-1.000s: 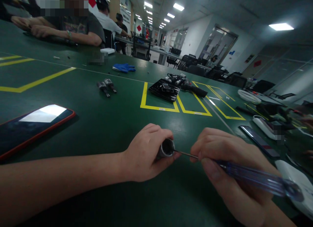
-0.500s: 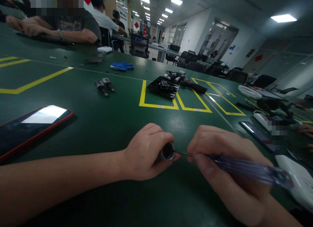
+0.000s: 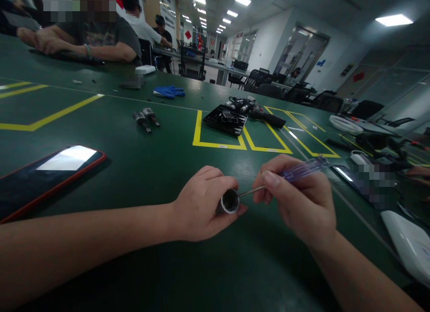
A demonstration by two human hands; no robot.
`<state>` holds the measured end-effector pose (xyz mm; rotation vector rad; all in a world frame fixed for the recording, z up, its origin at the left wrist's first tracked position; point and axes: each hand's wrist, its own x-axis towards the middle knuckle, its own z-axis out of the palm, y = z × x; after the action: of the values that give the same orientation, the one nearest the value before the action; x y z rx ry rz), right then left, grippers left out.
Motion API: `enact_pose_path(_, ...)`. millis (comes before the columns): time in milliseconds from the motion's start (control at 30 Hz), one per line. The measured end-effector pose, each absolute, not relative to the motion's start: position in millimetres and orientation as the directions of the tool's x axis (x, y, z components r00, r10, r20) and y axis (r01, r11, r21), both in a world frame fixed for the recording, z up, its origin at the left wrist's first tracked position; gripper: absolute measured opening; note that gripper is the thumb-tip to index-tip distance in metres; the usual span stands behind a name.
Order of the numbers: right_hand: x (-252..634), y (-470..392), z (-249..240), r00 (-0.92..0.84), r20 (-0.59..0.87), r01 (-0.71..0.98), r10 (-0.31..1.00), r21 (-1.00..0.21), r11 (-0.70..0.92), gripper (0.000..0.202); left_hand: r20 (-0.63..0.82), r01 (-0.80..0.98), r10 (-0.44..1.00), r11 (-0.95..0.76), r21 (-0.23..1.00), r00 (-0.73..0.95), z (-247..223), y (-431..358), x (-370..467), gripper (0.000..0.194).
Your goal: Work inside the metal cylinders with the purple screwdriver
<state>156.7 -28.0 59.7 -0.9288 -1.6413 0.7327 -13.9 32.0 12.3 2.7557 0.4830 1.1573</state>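
Low in the middle of the frame, the left hand is wrapped around a short metal cylinder, its open mouth turned toward the camera. Just to the right, the right hand pinches a screwdriver by the near end of its translucent purple handle, thumb and fingers closed, with the thin shaft angled down so the tip sits at the rim of the cylinder's mouth.

The grip on the handle is light and close to the shaft, so the tip could skid off the rim and jab the left thumb, which lies right beside the opening. The cylinder is held above the table rather than braced on it, so a hard push may twist it in the palm, or let any small part inside drop onto the dark green surface and be hard to spot.

Farther out, a phone lies at left, two small motors sit above centre, and a black tray rests in a yellow-taped box.
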Motion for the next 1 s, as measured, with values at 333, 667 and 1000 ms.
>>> enact_pose_path(333, 156.3, -29.4, 59.8, -0.035, 0.511, 0.110, 0.859, -0.852, 0.511, 0.013, 0.706, 0.281, 0.346, -0.936, 0.213, 0.618, 13.5, 34.1, -12.0, 0.023)
enact_pose_path(667, 154.4, -39.9, 62.0, -0.161, 0.614, 0.384, 0.772, -0.682, 0.623, 0.008, 0.701, 0.298, 0.352, -0.932, 0.205, 0.620, 13.8, 36.3, -13.5, 0.022)
enact_pose_path(1000, 150.9, -44.2, 38.6, 0.092, 0.420, 0.114, 0.903, -0.905, 0.409, 0.006, 0.698, 0.329, 0.338, -0.932, 0.154, 0.631, 15.1, 40.2, -14.8, 0.016)
